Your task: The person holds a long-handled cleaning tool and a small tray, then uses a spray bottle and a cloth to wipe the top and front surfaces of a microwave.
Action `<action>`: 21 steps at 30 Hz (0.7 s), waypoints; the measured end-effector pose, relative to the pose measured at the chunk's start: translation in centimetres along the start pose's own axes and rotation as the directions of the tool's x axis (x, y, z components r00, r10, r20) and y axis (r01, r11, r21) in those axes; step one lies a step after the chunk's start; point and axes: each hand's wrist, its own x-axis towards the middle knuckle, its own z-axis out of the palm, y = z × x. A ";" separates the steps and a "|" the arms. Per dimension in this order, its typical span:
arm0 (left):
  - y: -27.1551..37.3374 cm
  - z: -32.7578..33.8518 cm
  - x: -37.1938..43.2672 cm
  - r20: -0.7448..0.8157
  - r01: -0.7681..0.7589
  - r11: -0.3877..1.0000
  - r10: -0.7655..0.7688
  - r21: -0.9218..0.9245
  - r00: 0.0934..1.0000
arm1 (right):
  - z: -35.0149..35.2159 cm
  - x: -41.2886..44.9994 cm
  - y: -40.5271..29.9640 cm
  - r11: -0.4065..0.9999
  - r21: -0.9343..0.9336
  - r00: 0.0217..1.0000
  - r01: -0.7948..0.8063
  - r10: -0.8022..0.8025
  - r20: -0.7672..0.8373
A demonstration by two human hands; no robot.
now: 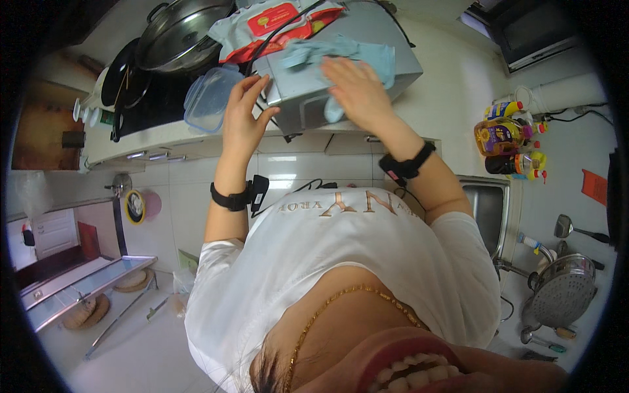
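A grey metal box-like appliance (pixel 295 83) stands on the counter before me, with light-blue gloves or cloth (pixel 378 59) spread over its top. My right hand (pixel 356 91) lies palm down on the blue material, its fingers extended. A rounded blue piece (pixel 333 110) shows at the appliance's front, just below that hand. My left hand (pixel 249 110) is at the appliance's left front corner, fingers bent and apart, nothing visible in it. Beside it is a clear plastic container (pixel 209 100) with a blue rim. A red and white wipes packet (pixel 272 24) lies towards the back of the appliance, crossed by a black cable.
A large glass-lidded pan (pixel 184 37) and a black pan (pixel 123 73) are on the cooktop at left. Oil and sauce bottles (pixel 499 137) stand at right, near a steel sink (pixel 484 216). A perforated steel strainer (pixel 564 294) and utensils are at far right.
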 end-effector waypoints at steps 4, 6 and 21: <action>1.7 0.7 1.7 -0.074 -0.134 0.985 0.126 -0.105 0.989 | -1.8 -2.1 7.3 0.964 -0.141 0.972 -0.227 0.234 0.036; 1.8 1.8 2.8 -0.083 -0.184 0.979 0.177 -0.088 0.981 | -2.3 -0.9 9.7 0.952 -0.139 0.946 -0.271 0.290 0.145; 0.5 5.3 4.7 -0.120 -0.172 0.958 0.203 0.228 0.972 | 1.2 4.3 15.8 0.953 -0.208 0.956 -0.219 0.253 0.150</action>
